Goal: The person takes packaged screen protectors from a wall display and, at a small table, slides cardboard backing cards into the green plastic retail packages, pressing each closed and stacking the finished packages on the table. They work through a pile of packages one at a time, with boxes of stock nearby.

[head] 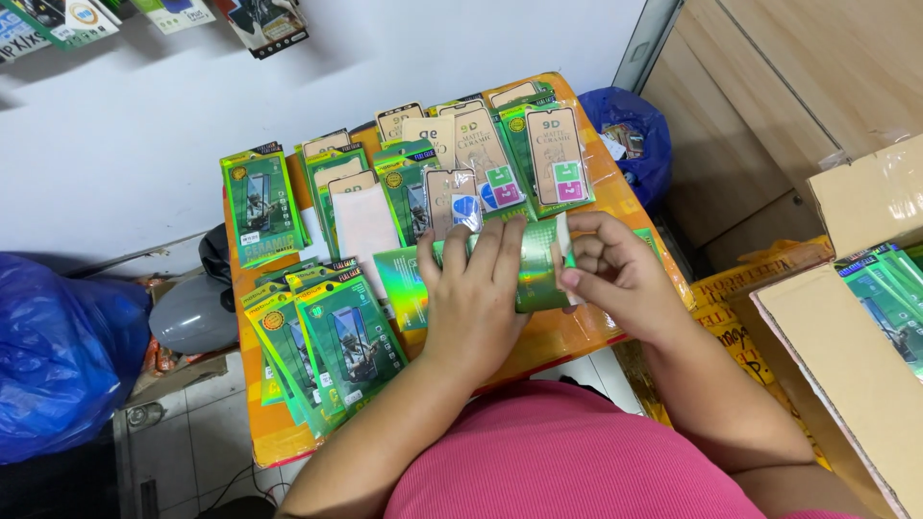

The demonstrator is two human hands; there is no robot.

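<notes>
Closest to the lens, a pink shirt (567, 461) fills the bottom edge, both forearms running up from it onto a small orange table (577, 336).

Far left now: a big blue plastic bag (58, 346) on the floor, then a grey rounded object (192, 312) tucked against the table's edge. On the table's left side, a fanned stack of green screen-protector packs (336, 341), with one more green pack (260, 204) lying alone above it.

Centre: the left hand (476, 293) lies palm-down, fingers spread flat over a shiny green holographic sleeve (538, 274), pressing and gripping its left half. The sleeve's long axis runs left to right, right between the two hands, just above the table.

Move right: the right hand (615, 274) is curled, thumb and fingertips pinching the sleeve's right end, where a pale white insert (563, 231) pokes up. So the open end faces the right hand, which is the nearer one to that insert; the left simply steadies the body.

Behind the hands, rows of tan and clear packs (558, 159) lean toward the wall. Further right, a second blue bag (635, 135), and at the far right an open cardboard box (846, 356) with more green packs inside.
</notes>
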